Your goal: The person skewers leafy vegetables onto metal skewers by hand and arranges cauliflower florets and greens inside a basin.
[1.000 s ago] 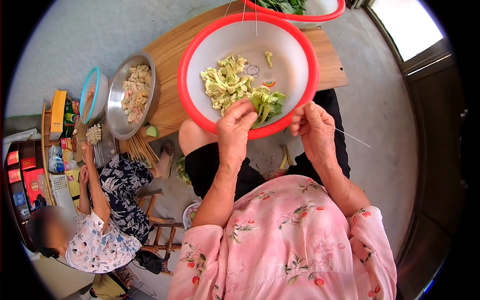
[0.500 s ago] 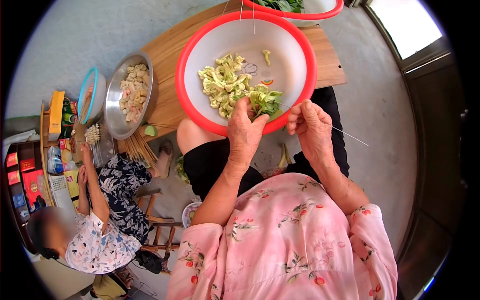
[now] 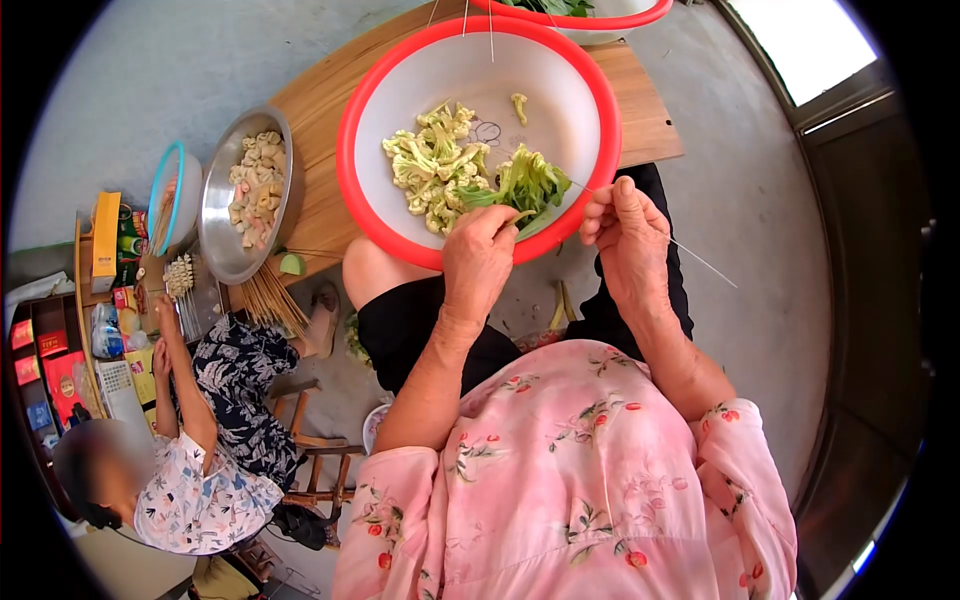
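Note:
In the head view, my right hand [image 3: 632,235] pinches a thin metal skewer [image 3: 705,263] over the red-rimmed basin's near right edge. A bunch of green leaves [image 3: 535,185] is threaded on the skewer's far end, above the basin. My left hand [image 3: 477,255] is closed at the near rim, its fingertips around a pale leaf stem beside that bunch. Inside the white basin [image 3: 605,135] with its red rim lie cauliflower florets [image 3: 430,165] at the left. One small floret [image 3: 519,108] lies apart from them.
The basin stands on a wooden table [image 3: 320,100]. Left of it are a steel bowl [image 3: 292,190] of pale food pieces and bamboo skewers [image 3: 270,300]. Another red-rimmed basin [image 3: 620,22] holds greens at the back. A seated person [image 3: 205,490] works at the left.
My left hand has moved slightly left and down, off the threaded leaves, and now pinches a stem. The leaf bunch shows more fully. My right hand keeps hold of the skewer.

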Tool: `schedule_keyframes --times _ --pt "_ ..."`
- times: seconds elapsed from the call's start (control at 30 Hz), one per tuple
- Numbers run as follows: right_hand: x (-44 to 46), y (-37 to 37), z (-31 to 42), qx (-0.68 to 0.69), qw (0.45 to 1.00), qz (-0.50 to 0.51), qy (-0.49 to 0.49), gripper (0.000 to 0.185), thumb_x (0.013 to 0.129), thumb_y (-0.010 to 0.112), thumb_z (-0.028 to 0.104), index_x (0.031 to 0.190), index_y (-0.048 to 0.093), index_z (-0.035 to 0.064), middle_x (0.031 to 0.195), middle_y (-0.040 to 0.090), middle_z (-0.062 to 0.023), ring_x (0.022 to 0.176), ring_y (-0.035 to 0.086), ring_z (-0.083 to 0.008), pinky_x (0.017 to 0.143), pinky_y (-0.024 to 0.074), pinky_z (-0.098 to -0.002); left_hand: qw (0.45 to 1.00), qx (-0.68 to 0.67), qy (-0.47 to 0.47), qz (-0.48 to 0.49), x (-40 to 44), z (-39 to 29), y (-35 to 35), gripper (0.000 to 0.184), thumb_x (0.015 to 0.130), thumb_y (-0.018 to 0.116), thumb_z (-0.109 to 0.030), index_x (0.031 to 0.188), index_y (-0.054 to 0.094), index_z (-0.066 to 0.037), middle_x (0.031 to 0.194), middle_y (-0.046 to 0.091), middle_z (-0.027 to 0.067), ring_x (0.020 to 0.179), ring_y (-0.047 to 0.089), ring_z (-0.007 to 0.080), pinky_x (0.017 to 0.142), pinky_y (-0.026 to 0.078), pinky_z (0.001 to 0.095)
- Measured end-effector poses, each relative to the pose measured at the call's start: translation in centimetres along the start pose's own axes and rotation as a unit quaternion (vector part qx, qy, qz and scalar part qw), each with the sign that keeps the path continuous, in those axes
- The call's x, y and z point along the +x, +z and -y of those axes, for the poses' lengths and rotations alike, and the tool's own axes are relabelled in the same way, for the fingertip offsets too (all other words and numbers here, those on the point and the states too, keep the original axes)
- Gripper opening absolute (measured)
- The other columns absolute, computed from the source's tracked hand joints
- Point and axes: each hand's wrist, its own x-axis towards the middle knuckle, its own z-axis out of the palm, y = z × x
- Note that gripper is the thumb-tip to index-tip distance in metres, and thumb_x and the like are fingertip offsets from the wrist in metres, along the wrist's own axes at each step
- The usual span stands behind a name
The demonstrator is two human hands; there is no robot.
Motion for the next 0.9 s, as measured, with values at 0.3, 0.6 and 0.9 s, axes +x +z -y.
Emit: schedule_keyframes --times 0.3,0.6,0.9 --pt "0.2 -0.3 0.3 0.006 1.000 0.005 -0.017 0.029 0.091 0.054 0.028 0.084 0.062 0.0011 0.071 0.062 -0.0067 0.057 0.056 -0.0141 0.053 0.0470 -0.0256 0.966 0.098 0.019 0.238 3.6 1.5 0.4 0.017 0.072 0.056 -0.016 0.071 0.062 0.000 0.069 0.057 0.0206 0.070 0.055 0.0389 0.064 0.044 0.0436" --pt "0.2 -0.6 1.1 -0.016 0.998 -0.002 -0.061 0.030 0.090 0.056 0.029 0.084 0.063 0.0006 0.071 0.062 -0.0072 0.058 0.057 -0.0144 0.053 0.0472 -0.0262 0.979 0.062 -0.052 0.187 3.3 1.4 0.6 0.017 0.073 0.058 -0.015 0.081 0.066 -0.002 0.072 0.061 0.0125 0.066 0.057 0.0246 0.060 0.044 0.0341" --pt "-1.7 0.3 2.2 -0.102 0.989 0.066 -0.083 0.028 0.089 0.058 0.027 0.083 0.062 -0.0008 0.071 0.061 -0.0073 0.059 0.056 -0.0140 0.056 0.0454 -0.0257 0.915 -0.344 -0.204 -0.056 1.8 0.3 -1.7 0.011 0.082 0.058 -0.005 0.088 0.063 0.003 0.069 0.050 -0.0071 0.059 0.037 0.0000 0.049 0.030 0.0172"
